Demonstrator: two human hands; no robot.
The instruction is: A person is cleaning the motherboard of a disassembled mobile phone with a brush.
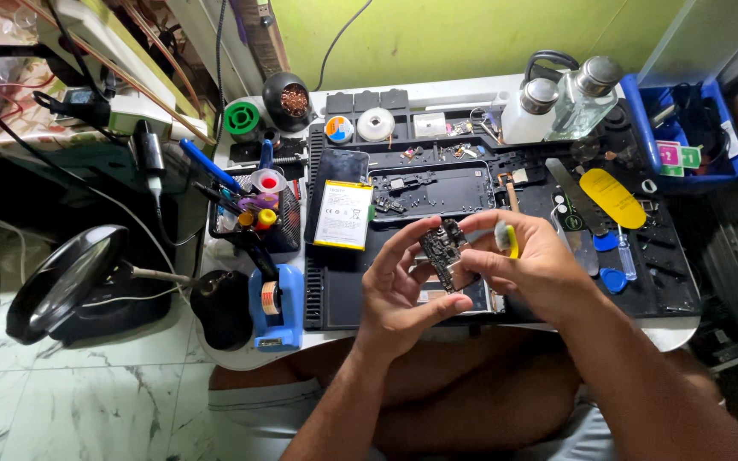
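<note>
Centrally, a phone circuit board was pinched by the left hand for access, while the right hand gripped a yellow-handled tool above the black repair mat.

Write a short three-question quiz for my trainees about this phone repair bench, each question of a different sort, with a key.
1. True or false: both hands are touching the small circuit board.
2. Which lies directly left of the opened phone on the black mat?
A. a battery
B. a yellow opening tool
C. a clear bottle
3. Fill in: the blue tape dispenser stands at the mat's ____ edge.

Key
1. True: the left hand grips the board from below and the right hand pinches it from the side.
2. A: the white-labelled battery.
3. left
</note>
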